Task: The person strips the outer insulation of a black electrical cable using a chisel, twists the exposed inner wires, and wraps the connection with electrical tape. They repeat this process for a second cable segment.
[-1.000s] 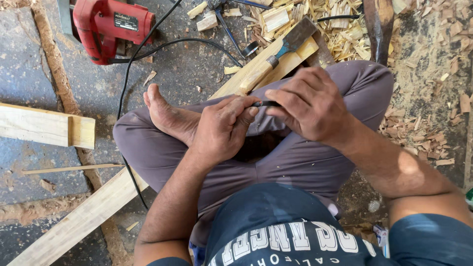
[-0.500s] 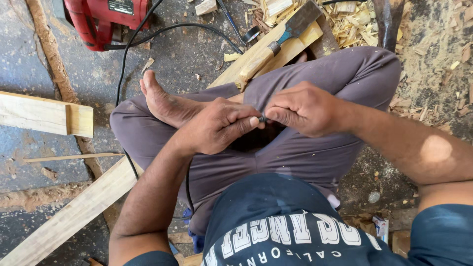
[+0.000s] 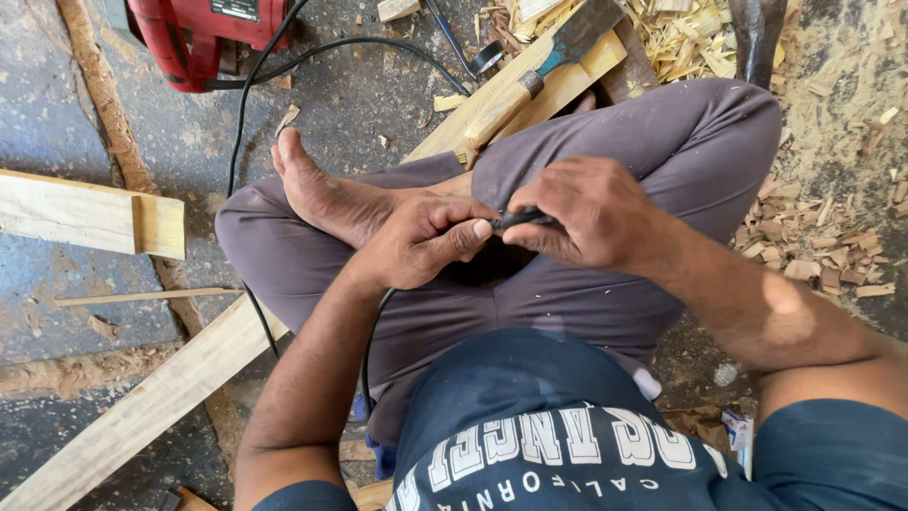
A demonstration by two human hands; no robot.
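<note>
Since a sec ago my hands have come closer together over my lap, and the view has slid a bit so the red power saw (image 3: 203, 38) sits further up-left. My left hand (image 3: 421, 241) and right hand (image 3: 591, 222) now meet fingertip to fingertip; a sec ago the right sat a little higher and the two overlapped more. To me that reads as the grip settling on the small dark piece (image 3: 520, 220), not letting go.

Fingers: left ones curled narrow, thumb pressed toward the piece; right ones pinched shut round its other end. Both hold it, as far as I can see.

The piece: thin, black, short bit showing only between the two sets of fingertips, rest hidden in my right hand. Can't tell if it's the end of the black cord (image 3: 248, 114) or a separate thing. It sits just above my crossed legs, beside my bare foot (image 3: 322, 194).

Beyond my right fingers: chisel w/ wooden handle (image 3: 530, 80) on a plank, wood shavings (image 3: 690, 38) around.
</note>
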